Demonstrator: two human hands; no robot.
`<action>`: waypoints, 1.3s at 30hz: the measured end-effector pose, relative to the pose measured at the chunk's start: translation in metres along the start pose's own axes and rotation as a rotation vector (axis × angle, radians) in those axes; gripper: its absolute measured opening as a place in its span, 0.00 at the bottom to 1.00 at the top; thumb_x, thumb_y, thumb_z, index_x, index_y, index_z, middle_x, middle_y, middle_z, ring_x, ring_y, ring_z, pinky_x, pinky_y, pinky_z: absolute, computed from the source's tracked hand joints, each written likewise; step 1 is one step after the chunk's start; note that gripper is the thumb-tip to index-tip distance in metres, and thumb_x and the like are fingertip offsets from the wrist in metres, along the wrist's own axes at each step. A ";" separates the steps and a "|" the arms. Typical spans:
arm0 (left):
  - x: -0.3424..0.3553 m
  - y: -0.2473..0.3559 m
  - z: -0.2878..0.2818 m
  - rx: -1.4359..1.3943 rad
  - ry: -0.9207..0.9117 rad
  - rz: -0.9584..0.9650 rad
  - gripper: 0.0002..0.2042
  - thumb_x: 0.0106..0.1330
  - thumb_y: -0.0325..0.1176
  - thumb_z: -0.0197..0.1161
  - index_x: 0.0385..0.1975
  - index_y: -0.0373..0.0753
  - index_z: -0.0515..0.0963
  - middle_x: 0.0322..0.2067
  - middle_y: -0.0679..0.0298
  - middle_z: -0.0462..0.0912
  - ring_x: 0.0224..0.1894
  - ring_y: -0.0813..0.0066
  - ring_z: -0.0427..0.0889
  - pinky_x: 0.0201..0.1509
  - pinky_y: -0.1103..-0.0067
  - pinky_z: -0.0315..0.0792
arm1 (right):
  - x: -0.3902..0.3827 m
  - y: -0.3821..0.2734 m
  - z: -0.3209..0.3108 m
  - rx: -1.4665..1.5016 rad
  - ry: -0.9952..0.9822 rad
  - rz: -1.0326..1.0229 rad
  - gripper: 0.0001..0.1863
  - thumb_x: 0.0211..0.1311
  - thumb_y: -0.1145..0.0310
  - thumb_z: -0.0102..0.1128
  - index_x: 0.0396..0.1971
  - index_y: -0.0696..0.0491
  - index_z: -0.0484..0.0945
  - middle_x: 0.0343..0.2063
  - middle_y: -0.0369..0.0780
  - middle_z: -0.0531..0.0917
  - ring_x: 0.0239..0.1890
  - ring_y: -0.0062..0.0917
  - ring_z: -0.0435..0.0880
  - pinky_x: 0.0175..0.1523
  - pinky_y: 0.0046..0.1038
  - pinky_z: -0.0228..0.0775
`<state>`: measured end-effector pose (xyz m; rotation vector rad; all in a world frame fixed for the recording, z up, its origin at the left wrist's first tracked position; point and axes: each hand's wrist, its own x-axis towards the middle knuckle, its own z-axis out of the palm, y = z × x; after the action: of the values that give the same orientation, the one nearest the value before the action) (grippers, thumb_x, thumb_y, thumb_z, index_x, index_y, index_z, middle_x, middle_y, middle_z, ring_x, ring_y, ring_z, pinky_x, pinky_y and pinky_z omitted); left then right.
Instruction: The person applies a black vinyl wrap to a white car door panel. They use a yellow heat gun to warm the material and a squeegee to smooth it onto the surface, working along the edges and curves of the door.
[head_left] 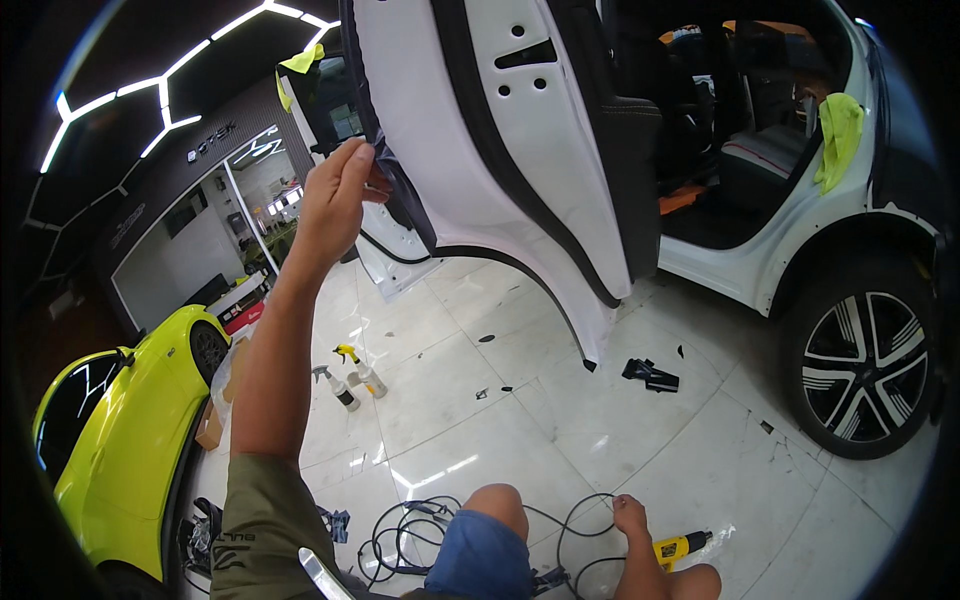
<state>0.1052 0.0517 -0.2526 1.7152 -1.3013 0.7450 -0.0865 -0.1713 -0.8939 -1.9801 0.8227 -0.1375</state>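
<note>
A pale tiled floor point(540, 430) spreads beneath a white car point(735, 280), whose rear wheel point(865, 365) with its multi-spoke rim stands at the right. On the left, a lime-yellow car point(140, 430) is parked. The white car's open door point(490, 160) hangs in the upper middle, its inner panel and black rubber seal facing the camera. A black cable point(400, 540) lies in loops near the person's bare knees. Dark film point(400, 190) runs along the left edge of the open door, wrinkled where it is gripped. The left hand point(345, 190) is raised there, thumb and forefinger pinched together on the film, the other fingers loosely curled. Low down, the right hand point(628, 513) has its fingers curled in; whether it holds anything I cannot tell. A yellow-and-black heat gun point(683, 548) lies just beside the right forearm. Two spray bottles, one with a yellow trigger point(370, 380) and one with a grey trigger point(343, 393), stand side by side on the tiles. Small dark scraps point(487, 338) are scattered about the floor.
</note>
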 end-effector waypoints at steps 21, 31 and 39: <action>-0.008 0.003 0.022 -0.061 0.085 -0.026 0.18 0.76 0.44 0.44 0.46 0.35 0.74 0.35 0.66 0.79 0.37 0.83 0.79 0.38 0.83 0.78 | -0.085 -0.480 -0.201 0.500 0.375 -1.305 0.14 0.62 0.69 0.57 0.45 0.61 0.77 0.36 0.48 0.82 0.38 0.37 0.83 0.46 0.30 0.73; 0.046 0.029 -0.014 0.166 0.137 0.307 0.18 0.72 0.35 0.54 0.57 0.31 0.72 0.40 0.60 0.82 0.37 0.80 0.80 0.40 0.81 0.76 | -0.113 -0.587 -0.215 0.644 0.294 -1.160 0.14 0.60 0.68 0.58 0.39 0.63 0.80 0.31 0.48 0.84 0.33 0.33 0.84 0.42 0.28 0.74; 0.062 0.061 -0.014 0.510 0.157 0.218 0.13 0.66 0.31 0.57 0.45 0.27 0.75 0.30 0.59 0.82 0.29 0.80 0.79 0.37 0.82 0.75 | -0.114 -0.595 -0.218 0.638 0.382 -1.136 0.12 0.58 0.69 0.58 0.36 0.63 0.80 0.29 0.48 0.84 0.32 0.36 0.84 0.41 0.31 0.74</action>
<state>0.0645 0.0286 -0.1773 1.8697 -1.2712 1.4065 0.0289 -0.0733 -0.2685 -1.5749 -0.2306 -1.2857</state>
